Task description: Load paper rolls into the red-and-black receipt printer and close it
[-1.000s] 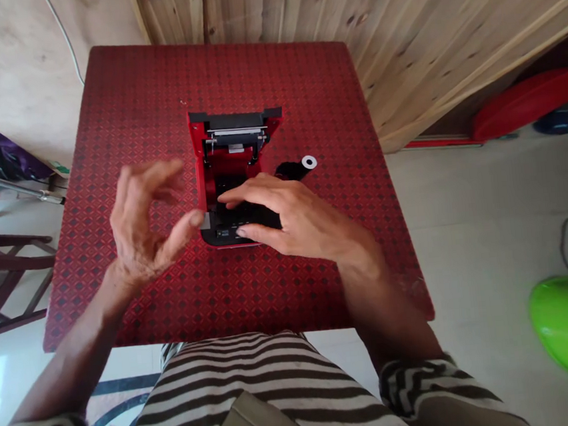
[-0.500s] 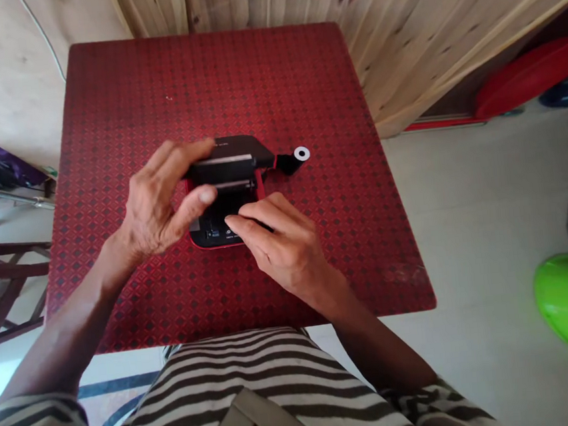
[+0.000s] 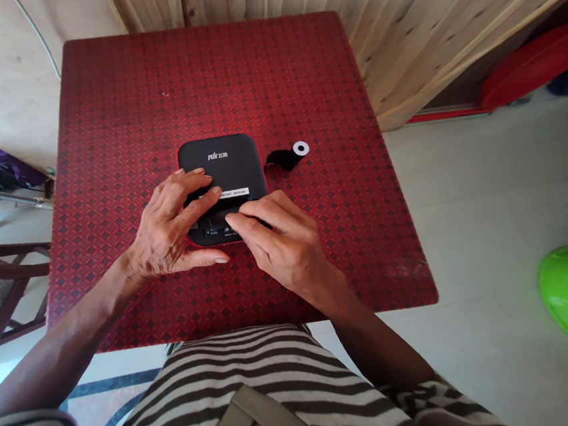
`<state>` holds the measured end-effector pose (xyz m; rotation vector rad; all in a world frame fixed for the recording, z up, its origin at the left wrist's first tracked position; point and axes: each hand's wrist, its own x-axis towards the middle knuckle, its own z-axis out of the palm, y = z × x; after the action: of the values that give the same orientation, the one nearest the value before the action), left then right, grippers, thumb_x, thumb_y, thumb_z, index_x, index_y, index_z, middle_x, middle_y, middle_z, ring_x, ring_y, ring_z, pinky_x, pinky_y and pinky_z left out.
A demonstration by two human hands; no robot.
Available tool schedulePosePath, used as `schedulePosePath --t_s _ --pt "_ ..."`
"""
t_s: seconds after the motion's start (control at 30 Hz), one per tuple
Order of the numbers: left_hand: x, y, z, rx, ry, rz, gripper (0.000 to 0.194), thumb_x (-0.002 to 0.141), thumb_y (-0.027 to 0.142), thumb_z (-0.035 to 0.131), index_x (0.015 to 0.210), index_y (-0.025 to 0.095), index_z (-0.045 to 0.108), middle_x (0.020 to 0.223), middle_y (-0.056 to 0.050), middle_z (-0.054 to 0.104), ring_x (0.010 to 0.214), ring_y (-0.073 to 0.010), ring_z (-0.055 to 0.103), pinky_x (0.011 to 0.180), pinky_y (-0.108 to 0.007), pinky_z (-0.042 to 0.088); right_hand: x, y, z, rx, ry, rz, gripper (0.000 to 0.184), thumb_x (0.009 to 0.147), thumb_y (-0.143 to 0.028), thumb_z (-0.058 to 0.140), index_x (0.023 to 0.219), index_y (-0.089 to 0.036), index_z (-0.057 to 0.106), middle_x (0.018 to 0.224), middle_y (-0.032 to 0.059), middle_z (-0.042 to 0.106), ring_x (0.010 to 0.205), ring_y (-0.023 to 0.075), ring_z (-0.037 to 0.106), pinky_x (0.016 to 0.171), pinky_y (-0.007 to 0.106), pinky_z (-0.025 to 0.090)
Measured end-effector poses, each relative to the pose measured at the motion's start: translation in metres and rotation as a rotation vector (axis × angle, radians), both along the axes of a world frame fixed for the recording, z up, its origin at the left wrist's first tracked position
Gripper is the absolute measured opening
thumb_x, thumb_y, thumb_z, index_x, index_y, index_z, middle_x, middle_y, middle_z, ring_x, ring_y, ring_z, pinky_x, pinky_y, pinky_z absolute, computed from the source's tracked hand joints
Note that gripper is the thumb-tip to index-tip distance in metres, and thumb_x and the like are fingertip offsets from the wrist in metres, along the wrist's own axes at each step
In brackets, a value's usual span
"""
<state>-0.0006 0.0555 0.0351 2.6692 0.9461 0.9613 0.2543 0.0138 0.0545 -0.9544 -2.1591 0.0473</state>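
On the red patterned table (image 3: 300, 71), left hand (image 3: 167, 227) fingers spread flat on the rounded black printer (image 3: 223, 162) (lid down); right hand (image 3: 279, 240) fingers together at its near edge.

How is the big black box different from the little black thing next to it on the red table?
The black box is much larger than the little black roll. The box is flat with rounded corners and white lettering on its shut lid; the roll is a small cylinder lying on its side with a white ring at one end. The left hand and right hand rest on the box; nothing touches the roll. Both are black and sit on the red table.
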Motion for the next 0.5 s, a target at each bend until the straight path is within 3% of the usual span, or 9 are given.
schedulePosePath --t_s 0.2,0.3,0.4,0.5 --pt "0.003 -0.001 -0.003 0.03 -0.017 -0.018 0.087 0.092 0.081 0.068 0.161 0.03 0.054 0.148 -0.016 0.066 0.143 -0.0384 0.063 0.123 -0.063 0.051 -0.003 0.003 0.0 -0.006 0.003 0.012 0.017 0.106 -0.009 0.062 0.113 -0.016 0.076 0.099 0.0067 0.079 0.089 0.02 0.067 0.083 0.036 0.062" --pt "0.004 -0.002 -0.005 0.031 -0.017 -0.008 0.084 0.096 0.08 0.063 0.162 0.03 0.052 0.151 -0.016 0.063 0.146 -0.0371 0.061 0.126 -0.062 0.049 -0.003 0.004 -0.001 0.007 0.04 0.015 0.019 0.106 -0.014 0.064 0.123 -0.018 0.073 0.107 0.0077 0.079 0.092 0.0208 0.07 0.087 0.038 0.064" --pt "0.005 -0.006 -0.005 0.036 0.0 0.012 0.08 0.101 0.079 0.053 0.163 0.028 0.049 0.152 -0.016 0.061 0.149 -0.0351 0.058 0.129 -0.061 0.046 0.003 0.0 -0.004 0.004 0.171 -0.06 0.032 0.106 -0.023 0.068 0.138 -0.023 0.066 0.123 0.0101 0.076 0.104 0.0226 0.074 0.093 0.04 0.065" --pt "0.007 -0.018 -0.003 0.036 -0.031 0.101 0.078 0.101 0.08 0.051 0.161 0.03 0.05 0.154 -0.015 0.057 0.149 -0.0344 0.057 0.127 -0.059 0.049 0.014 -0.008 -0.016 -0.061 0.323 -0.195 0.028 0.107 -0.026 0.067 0.134 -0.025 0.065 0.111 0.0071 0.074 0.093 0.0201 0.073 0.081 0.036 0.065"
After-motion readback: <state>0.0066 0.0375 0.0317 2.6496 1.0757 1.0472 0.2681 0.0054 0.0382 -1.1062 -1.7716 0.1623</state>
